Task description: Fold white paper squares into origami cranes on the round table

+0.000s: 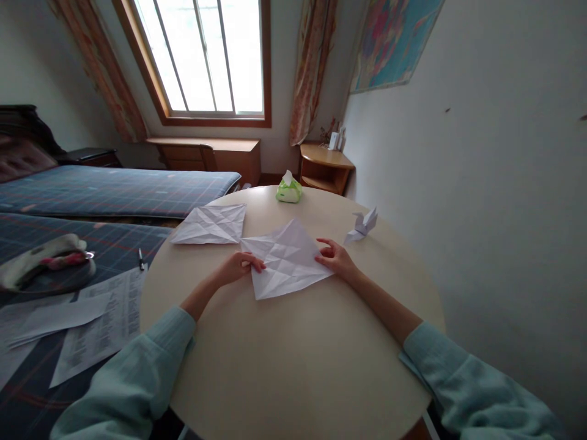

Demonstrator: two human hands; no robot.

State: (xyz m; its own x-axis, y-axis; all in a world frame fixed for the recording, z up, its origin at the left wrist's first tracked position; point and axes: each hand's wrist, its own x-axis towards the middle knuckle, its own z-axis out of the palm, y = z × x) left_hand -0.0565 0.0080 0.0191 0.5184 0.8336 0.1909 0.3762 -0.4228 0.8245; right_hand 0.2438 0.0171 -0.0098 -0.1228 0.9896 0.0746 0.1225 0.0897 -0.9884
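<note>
Creased white sheet (291, 253) lies on the round table (298, 348), seemingly being squared up, left hand (236, 269) pinching one edge, right hand (340, 261) loosely open against the other, any next fold needing careful alignment

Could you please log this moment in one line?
left hand: touching creased sheet | right hand: touching sheet's edge | paper bird: on table

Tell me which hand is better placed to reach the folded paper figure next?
Probably the right hand: at the right edge of the front sheet, it is nearer the folded paper figure. The left hand is at the opposite edge, farther away.
</note>
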